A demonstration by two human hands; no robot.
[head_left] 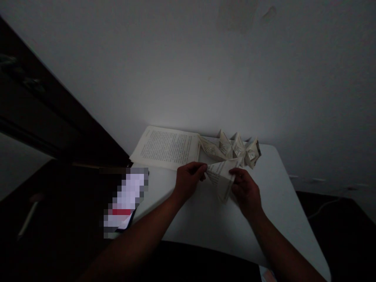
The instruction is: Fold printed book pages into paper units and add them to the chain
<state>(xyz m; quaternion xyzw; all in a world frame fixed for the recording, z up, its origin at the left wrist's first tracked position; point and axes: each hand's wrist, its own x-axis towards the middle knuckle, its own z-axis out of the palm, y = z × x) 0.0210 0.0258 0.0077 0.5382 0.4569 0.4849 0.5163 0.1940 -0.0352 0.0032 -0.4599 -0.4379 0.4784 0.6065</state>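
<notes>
A folded sheet of printed paper [221,174] is held above the white table between my two hands. My left hand [190,178] pinches its pointed left corner. On the other side, my right hand [245,190] grips the paper's right edge, fingers bent and partly hidden. The lower flap of the sheet hangs down between the hands. Just behind it stand several folded paper boats [225,145] made of printed pages, lined up along the back of the table.
Loose printed pages or an open book [169,147] lie at the table's back left. A phone [127,199] with a lit, blurred screen rests by the left edge of the white table [202,227]. A wall rises directly behind; a dark door [58,105] stands left.
</notes>
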